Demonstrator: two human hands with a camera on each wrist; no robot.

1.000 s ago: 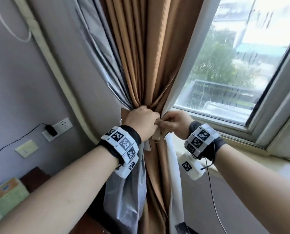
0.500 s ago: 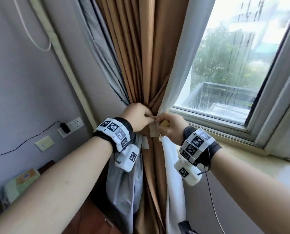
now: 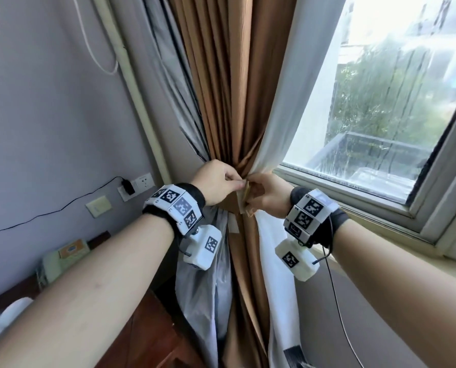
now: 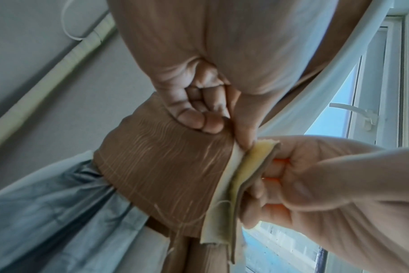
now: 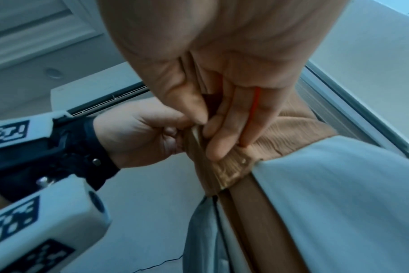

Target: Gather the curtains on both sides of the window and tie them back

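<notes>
Grey wall on left w/ a socket, black plug and cable in it, a blank switch plate just below. White conduit running diagonally down wall beside curtain edge. Window on right, trees and a balcony rail outside; sill just behind right wrist. Dark wood furniture at lower left w/ a green-and-orange box on top (contents not visible).

Brown curtain bunched at centre, silver-grey lining on its left, white sheer on its right, all cinched at same height. Brown tieback band wrapped round the bunch, its two ends meeting in front, pale inner faces touching.

Left hand curled tight, thumb and fingers pinching band's left end right at the join. Right hand likewise curled, pinching band's right end against it. Knuckles nearly touching, both hands directly in front of the cinched spot, hiding it from head view.
</notes>
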